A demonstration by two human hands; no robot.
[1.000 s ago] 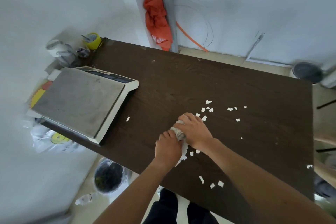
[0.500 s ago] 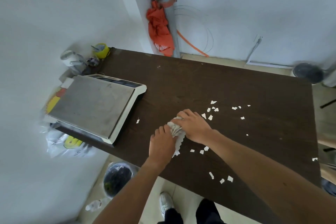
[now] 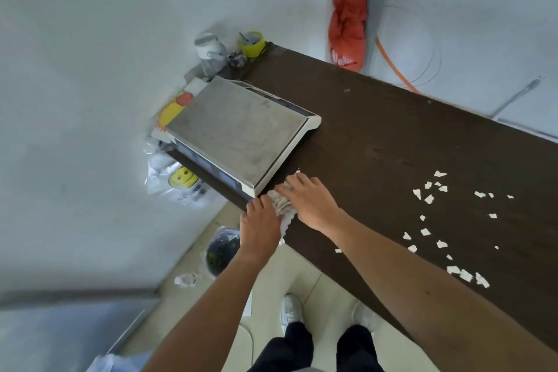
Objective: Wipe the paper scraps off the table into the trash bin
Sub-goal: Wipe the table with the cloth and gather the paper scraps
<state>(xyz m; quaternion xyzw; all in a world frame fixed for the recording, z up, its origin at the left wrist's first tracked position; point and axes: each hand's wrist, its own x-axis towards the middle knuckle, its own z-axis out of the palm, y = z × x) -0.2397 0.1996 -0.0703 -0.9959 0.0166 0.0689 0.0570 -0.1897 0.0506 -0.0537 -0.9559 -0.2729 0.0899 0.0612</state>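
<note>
A white cloth (image 3: 280, 204) lies bunched at the near-left edge of the dark wooden table (image 3: 392, 136), beside the corner of a scale. My right hand (image 3: 311, 201) presses flat on the cloth from the right. My left hand (image 3: 260, 225) sits at the table edge, cupped against the cloth's left side, partly past the edge. Several white paper scraps (image 3: 428, 199) lie scattered on the table to the right. The trash bin (image 3: 222, 251), lined with a bag, stands on the floor below the edge, just left of my left wrist.
A flat weighing scale (image 3: 241, 133) fills the table's left end. A yellow tape roll (image 3: 252, 44) and a kettle (image 3: 211, 53) stand behind it. Plastic bags (image 3: 178, 181) hang at the table's left. An orange cloth (image 3: 347, 21) hangs on a wall pipe. My feet (image 3: 291, 311) stand near the table.
Both hands have slid the cloth left across the table to its near-left edge beside the scale's corner, above the bin. The view has swung left and down.
</note>
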